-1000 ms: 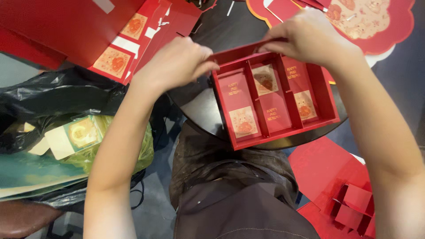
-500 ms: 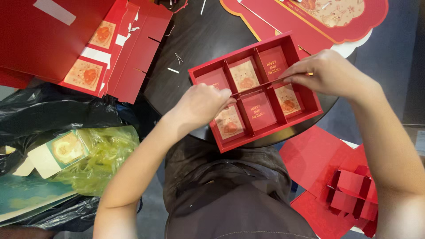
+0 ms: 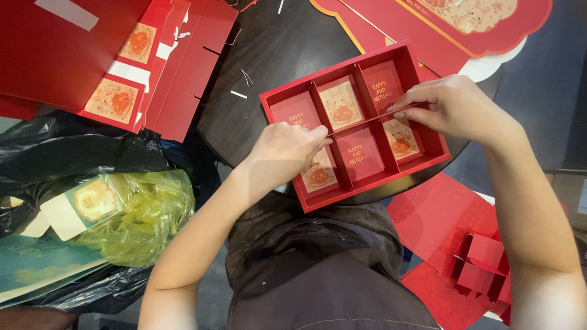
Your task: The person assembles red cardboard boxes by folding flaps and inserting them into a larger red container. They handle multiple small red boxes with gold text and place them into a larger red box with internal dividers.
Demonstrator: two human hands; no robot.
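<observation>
A red gift box tray (image 3: pixel 428 162) with several compartments lies on the near edge of a dark round table (image 3: pixel 281 55), above my lap. A thin red cardboard divider (image 3: pixel 358 124) runs lengthwise across the middle of the tray. My left hand (image 3: pixel 284 153) pinches the divider's left end over the near-left compartments. My right hand (image 3: pixel 455 110) pinches its right end at the tray's right side. Small decorated cards line the bottoms of the compartments.
Flattened red box panels (image 3: pixel 92 55) lie at the upper left. A scalloped red lid (image 3: pixel 465 24) sits at the upper right. A black bag (image 3: pixel 73 153) with a yellow plastic bag (image 3: pixel 143 214) and a small carton (image 3: pixel 82 205) is on the left. More red cardboard pieces (image 3: pixel 471 263) lie lower right.
The tray has slid toward me and to the left in view. My left hand moved from the tray's far-left edge to its middle. Both hands now pinch the long divider.
</observation>
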